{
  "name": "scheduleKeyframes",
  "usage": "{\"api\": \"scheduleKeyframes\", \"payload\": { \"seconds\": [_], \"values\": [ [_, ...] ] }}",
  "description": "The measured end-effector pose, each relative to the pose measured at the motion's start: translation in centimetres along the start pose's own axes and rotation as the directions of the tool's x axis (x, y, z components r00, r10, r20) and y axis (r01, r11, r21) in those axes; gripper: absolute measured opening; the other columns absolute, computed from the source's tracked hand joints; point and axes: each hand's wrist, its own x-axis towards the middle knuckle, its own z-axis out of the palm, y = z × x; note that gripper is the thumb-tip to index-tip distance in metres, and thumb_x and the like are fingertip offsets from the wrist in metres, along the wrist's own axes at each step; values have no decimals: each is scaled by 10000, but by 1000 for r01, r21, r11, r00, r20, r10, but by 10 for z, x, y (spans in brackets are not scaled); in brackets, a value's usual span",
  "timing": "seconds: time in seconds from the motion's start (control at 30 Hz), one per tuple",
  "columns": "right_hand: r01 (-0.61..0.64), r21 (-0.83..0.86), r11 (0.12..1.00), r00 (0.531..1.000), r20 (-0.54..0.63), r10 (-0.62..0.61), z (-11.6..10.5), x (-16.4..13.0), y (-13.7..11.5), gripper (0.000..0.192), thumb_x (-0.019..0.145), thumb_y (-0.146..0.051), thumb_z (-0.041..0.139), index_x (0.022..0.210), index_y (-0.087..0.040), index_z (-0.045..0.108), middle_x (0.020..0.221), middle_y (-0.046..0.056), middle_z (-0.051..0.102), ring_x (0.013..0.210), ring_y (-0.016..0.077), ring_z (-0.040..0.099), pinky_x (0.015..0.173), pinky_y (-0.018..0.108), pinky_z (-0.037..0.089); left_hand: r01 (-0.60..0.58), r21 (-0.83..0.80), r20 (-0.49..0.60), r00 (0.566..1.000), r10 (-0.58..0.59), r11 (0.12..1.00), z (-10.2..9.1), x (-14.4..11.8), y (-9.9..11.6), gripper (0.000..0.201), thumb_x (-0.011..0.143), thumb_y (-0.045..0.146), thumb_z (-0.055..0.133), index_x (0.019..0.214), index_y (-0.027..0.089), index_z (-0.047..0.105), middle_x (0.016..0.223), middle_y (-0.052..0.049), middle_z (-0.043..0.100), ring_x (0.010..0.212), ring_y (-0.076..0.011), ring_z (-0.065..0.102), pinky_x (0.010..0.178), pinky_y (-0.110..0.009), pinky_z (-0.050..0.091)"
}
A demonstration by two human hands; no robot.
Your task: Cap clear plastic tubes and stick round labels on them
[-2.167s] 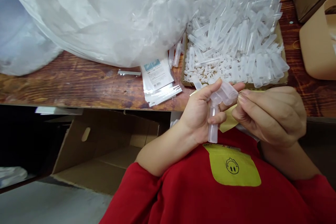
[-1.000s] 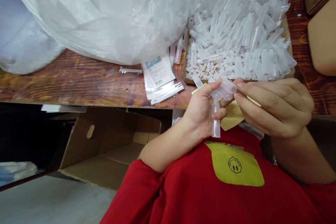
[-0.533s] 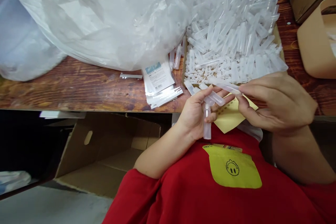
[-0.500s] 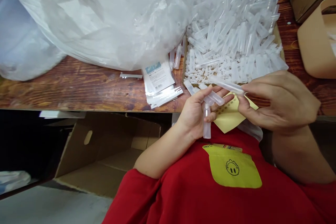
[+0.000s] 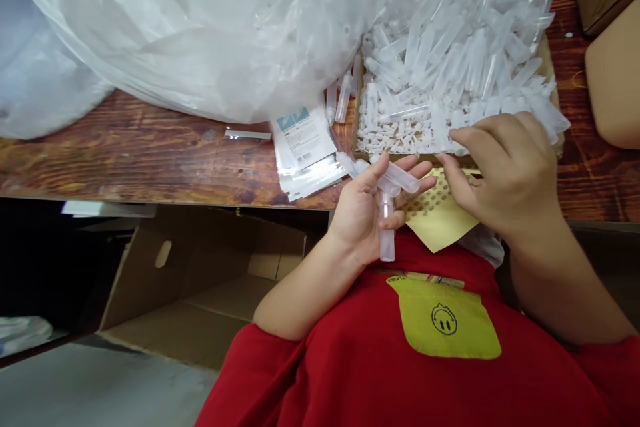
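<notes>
My left hand point(image 5: 363, 210) is palm up, holding several small translucent plastic vials. One vial point(image 5: 387, 233) hangs downward between its fingers, and another vial point(image 5: 401, 177) lies across the fingers. More vials are bunched behind the thumb, partly hidden. My right hand point(image 5: 505, 173) hovers at the front edge of a shallow cardboard tray point(image 5: 545, 63), its thumb and forefinger apart with nothing visible between them. A heap of similar vials point(image 5: 450, 47) and small white caps point(image 5: 395, 137) fills the tray. Between my hands, a yellow paper point(image 5: 440, 230) with rows of dots lies at the table edge.
A large clear plastic bag point(image 5: 200, 33) covers the back left of the wooden table point(image 5: 150, 160). Printed sachets point(image 5: 307, 147) lie beside the tray. A beige bin point(image 5: 617, 80) stands at right. An open cardboard box point(image 5: 195, 287) sits below the table edge.
The vial that was between my right thumb and fingers is no longer there. My right hand has shifted left and up towards the tray, and the view has moved slightly.
</notes>
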Motion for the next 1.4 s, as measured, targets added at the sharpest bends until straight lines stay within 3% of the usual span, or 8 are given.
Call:
{"api": "scheduleKeyframes", "payload": {
  "seconds": [0.13, 0.23, 0.33, 0.43, 0.6, 0.83, 1.03, 1.4],
  "values": [
    [79, 242, 967, 997, -32, -73, -22, 3, -11, 206, 889, -150, 707, 1084, -187, 651, 919, 95, 704, 812, 255, 633, 715, 420, 485, 25, 9, -18, 1000, -25, 1000, 0, 0, 3, 409, 1078, 360, 435, 1054, 75, 728, 627, -41, 604, 493, -97, 600, 291, -118, 250],
    [90, 272, 958, 994, 34, -103, -31, -4, -11, 202, 887, -150, 717, 1058, -236, 655, 903, 51, 711, 801, 229, 643, 700, 403, 459, 39, -6, 10, 999, -39, 999, -1, -1, 5, 474, 1090, 369, 390, 913, 82, 722, 579, -9, 505, 447, -70, 513, 286, -104, 214],
    [100, 289, 952, 982, 125, -141, -32, -21, -3, 150, 884, -136, 721, 1008, -193, 661, 867, 55, 715, 765, 217, 652, 660, 382, 438, 5, 39, 36, 999, -6, 999, -10, -7, 7, 491, 1080, 363, 395, 800, 94, 696, 574, -10, 500, 442, -69, 501, 282, -101, 213],
    [39, 330, 943, 974, 199, -110, -31, -40, 4, 145, 870, -101, 731, 988, -158, 668, 883, 69, 732, 789, 221, 684, 693, 370, 475, -86, 212, 138, 989, 57, 973, -31, -17, 3, 365, 972, 386, 610, 757, 101, 686, 590, -30, 585, 423, -76, 514, 284, -116, 244],
    [-43, 308, 950, 976, 216, -26, -29, -56, -5, 180, 855, -106, 766, 1002, -171, 684, 1005, 84, 775, 893, 247, 735, 772, 385, 510, -88, 448, 76, 995, 60, 890, -67, -36, -16, 355, 820, 468, 775, 796, 120, 706, 704, -84, 729, 534, -163, 679, 313, -135, 277],
    [-27, 388, 921, 974, 217, -63, -14, -48, -27, 131, 834, -79, 750, 950, -133, 720, 965, 108, 753, 857, 252, 706, 750, 397, 525, -101, 581, 5, 993, 120, 808, -76, -36, -36, 357, 881, 444, 707, 766, 106, 725, 1163, -146, 747, 486, -40, 519, 353, -169, 232],
    [-70, 406, 911, 972, 232, -29, -10, -48, -32, 120, 822, -60, 734, 933, -105, 728, 918, 136, 730, 822, 255, 662, 726, 406, 535, -144, 584, 105, 989, 102, 799, -67, -24, -46, 374, 893, 502, 695, 825, 138, 748, 633, -14, 649, 366, -34, 379, 353, -202, 195],
    [-133, 452, 882, 976, 214, 38, -14, -51, -36, 146, 852, -49, 697, 967, -137, 712, 913, 113, 734, 820, 232, 677, 744, 388, 571, -75, 440, -11, 996, 89, 895, -56, -14, -58, 392, 857, 499, 739, 1024, 153, 815, 449, 56, 430, 307, -39, 294, 324, -206, 109]
  ]
}}
